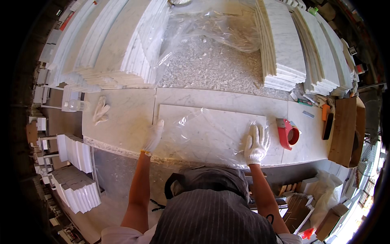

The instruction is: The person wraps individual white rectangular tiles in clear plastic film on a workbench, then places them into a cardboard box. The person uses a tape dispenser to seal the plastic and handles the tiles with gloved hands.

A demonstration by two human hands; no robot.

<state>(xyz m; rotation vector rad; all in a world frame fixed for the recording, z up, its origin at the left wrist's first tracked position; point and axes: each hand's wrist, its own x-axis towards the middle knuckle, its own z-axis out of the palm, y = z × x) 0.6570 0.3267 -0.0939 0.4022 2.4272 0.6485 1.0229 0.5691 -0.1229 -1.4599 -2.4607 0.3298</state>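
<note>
Apron (pixel 211 215) at tabletop's (pixel 115 132) front edge. Film (pixel 187 120) over slab (pixel 227 118), apparently untaped. Left hand (pixel 153 136): fingers straight, together; right hand (pixel 256 147): spread.

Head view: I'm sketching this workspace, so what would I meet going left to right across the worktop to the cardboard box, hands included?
Loose white glove → gloved left hand → gloved right hand → red tape dispenser → small blue-grey strip → cardboard box.
</note>
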